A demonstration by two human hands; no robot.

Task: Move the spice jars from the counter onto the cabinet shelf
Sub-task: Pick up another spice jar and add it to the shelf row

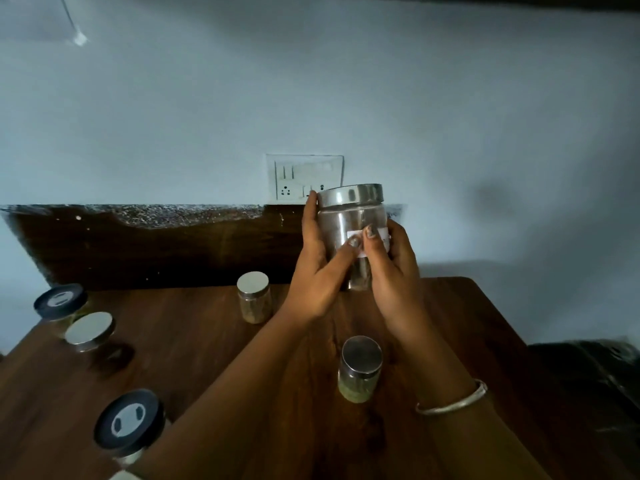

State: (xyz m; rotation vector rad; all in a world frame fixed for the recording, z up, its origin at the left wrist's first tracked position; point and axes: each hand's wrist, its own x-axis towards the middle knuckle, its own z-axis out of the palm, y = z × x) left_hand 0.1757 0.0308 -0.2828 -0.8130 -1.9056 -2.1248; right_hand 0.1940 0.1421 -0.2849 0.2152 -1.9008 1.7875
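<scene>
Pale blue wall and a dark wooden tabletop [207, 358] frame the scene, and you have one jar [351, 230] lifted clear of the wood, up in front of the socket [304, 178]. It looks like clear glass or hard plastic under a steel lid [349, 195], so treat it as rigid, smooth and likely breakable; judging by the dark fill low inside, it is probably not heavy. Your left hand [318, 271] wraps the left wall with fingertips reaching the lid rim, and your right hand [391, 261] closes on the right wall, both thumbs pressed on the white label [369, 237]. Each grip is closed on the body, which is the sound place to hold; the lid may turn or slip. Its long axis runs vertical, lid up, tipped only slightly. Five more jars wait on the tabletop: a near jar [360, 368] between your forearms, a mid jar [254, 296] just left of your left hand, a silver-lidded jar [90, 330] and two dark-lidded ones [60, 301] [130, 424] well apart on the left. No cabinet shelf is in view.
</scene>
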